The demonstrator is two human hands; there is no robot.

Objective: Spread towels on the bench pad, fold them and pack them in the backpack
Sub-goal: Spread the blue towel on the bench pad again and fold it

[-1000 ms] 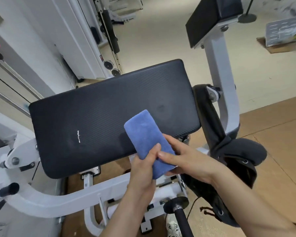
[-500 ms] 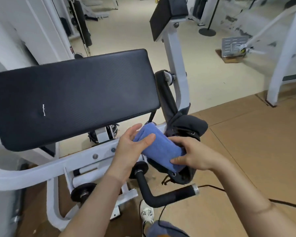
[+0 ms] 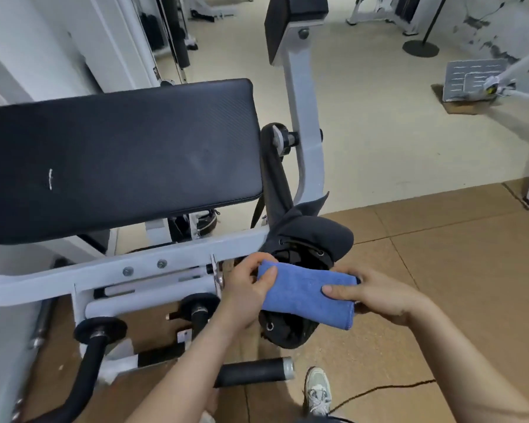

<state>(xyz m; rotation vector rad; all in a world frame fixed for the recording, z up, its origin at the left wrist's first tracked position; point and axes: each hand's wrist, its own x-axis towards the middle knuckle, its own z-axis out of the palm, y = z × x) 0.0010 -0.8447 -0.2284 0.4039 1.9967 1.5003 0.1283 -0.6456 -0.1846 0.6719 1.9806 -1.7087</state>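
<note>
— In the head view, where is the towel?
— The folded blue towel (image 3: 306,296) lies crosswise over the mouth of the black backpack (image 3: 318,230). The backpack hangs by its strap from the white machine frame (image 3: 300,96), just right of the bench pad (image 3: 119,160).
— And the hands?
— The left hand (image 3: 245,288) grips the towel's left end. The right hand (image 3: 379,297) pinches its right end, thumb on top.
</note>
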